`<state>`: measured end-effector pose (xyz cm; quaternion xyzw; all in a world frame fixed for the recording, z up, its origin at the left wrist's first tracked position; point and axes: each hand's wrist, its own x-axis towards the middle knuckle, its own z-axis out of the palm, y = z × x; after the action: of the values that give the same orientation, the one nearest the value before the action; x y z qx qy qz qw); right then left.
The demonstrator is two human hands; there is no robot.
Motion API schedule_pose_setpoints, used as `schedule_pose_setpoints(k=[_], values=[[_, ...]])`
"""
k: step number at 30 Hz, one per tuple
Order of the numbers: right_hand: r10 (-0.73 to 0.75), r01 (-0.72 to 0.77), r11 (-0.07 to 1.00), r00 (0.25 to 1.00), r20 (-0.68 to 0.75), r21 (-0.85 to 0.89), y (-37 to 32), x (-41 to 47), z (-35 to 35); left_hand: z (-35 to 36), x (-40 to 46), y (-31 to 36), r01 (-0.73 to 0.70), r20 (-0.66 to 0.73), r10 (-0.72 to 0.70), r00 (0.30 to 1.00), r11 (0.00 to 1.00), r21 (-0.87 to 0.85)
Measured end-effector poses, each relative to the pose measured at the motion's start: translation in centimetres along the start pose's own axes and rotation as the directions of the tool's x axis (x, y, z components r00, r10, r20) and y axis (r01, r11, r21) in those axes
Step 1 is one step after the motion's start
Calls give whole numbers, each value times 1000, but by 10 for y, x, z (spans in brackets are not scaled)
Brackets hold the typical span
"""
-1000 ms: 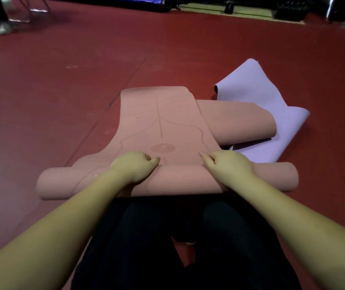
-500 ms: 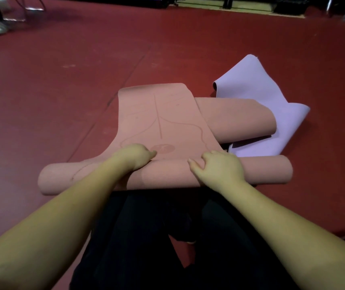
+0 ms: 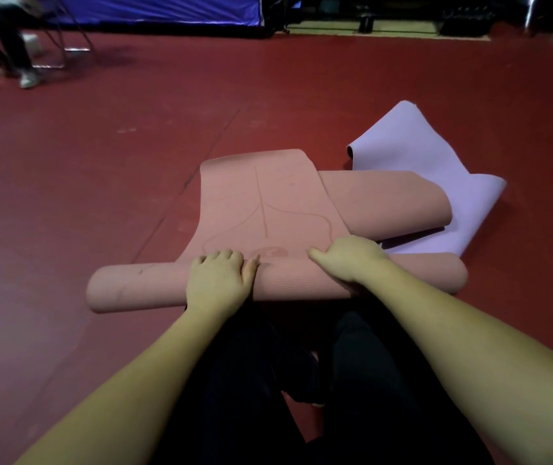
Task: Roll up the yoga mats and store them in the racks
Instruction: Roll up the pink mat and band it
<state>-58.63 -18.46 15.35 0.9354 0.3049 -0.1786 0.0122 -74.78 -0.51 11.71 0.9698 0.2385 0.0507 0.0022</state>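
Note:
A pink yoga mat [image 3: 261, 203] lies on the red floor in front of me, its near end wound into a thick roll [image 3: 137, 286] lying crosswise. My left hand [image 3: 219, 280] rests on top of the roll left of centre, fingers curled over its far side. My right hand [image 3: 349, 260] grips the roll right of centre, thumb pointing left along the seam. The mat's far end bends to the right and folds over itself [image 3: 386, 203]. A lilac mat [image 3: 412, 152] lies partly under that fold, crumpled and unrolled.
My dark-trousered legs [image 3: 302, 380] kneel just behind the roll. Far left stands a person's legs and shoes [image 3: 23, 75] beside a metal chair frame [image 3: 67, 45]. A blue tarp [image 3: 154, 8] and dark equipment line the back wall. Red floor stretches all around.
Both hands have shifted forward on the roll, which has turned a little farther onto the flat part. The camera view has tilted upward, showing more of the room's back.

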Motion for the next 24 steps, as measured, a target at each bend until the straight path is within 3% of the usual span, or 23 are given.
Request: schedule_pose_setpoints(k=[5,8,10,11,13,15,24], values=[[-48,29,996,974,222,87,2,-6,-26,-27,14,5,-41,23,42,999,999,-31],[-73,4,980,936,345,197,11,-10,-26,-38,15,14,-9,178,21,984,998,-69],[-52,-25,977,934,355,210,15,-12,-18,-33,8,16,10,232,7,973,997,-70],[-52,-2,985,951,304,174,16,-13,-13,-31,5,17,20,238,-3,971,997,-68],[-110,104,991,991,71,83,16,-12,-6,-30,7,15,39,279,-20,960,997,-63],[-145,156,985,980,-133,73,13,-19,-2,-29,17,12,53,357,-27,934,997,-63],[-143,141,989,861,-488,-40,8,-56,54,-24,64,10,123,652,-9,758,984,-129]])
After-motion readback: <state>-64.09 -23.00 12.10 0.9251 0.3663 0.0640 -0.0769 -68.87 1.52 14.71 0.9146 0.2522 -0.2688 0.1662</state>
